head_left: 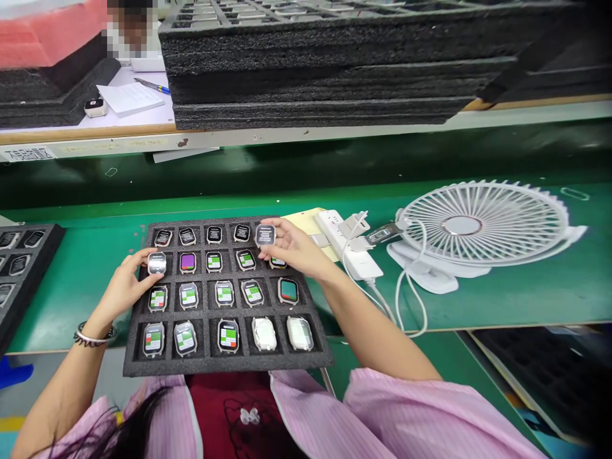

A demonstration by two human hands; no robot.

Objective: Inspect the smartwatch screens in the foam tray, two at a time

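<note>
A black foam tray (229, 366) with square pockets lies in front of me, holding rows of smartwatches without straps. Most screens are lit, several with green and white blocks, one purple (188, 262). At the tray's left edge, my left hand (127, 284) grips a smartwatch (157, 263) between thumb and fingers, in the second row. My right hand (291, 245) pinches another smartwatch (265, 235) with white text on a dark screen, at the top right pocket. Two watches in the front row, one of them a pale watch (264, 334), show no lit display.
To the right stand a white fan (482, 223) and a white power strip (349, 245) with plugs and cables. A second foam tray (29, 274) with watches lies left. Stacked black foam trays (325, 76) fill the shelf ahead, beside papers (129, 99) and a pen (152, 85).
</note>
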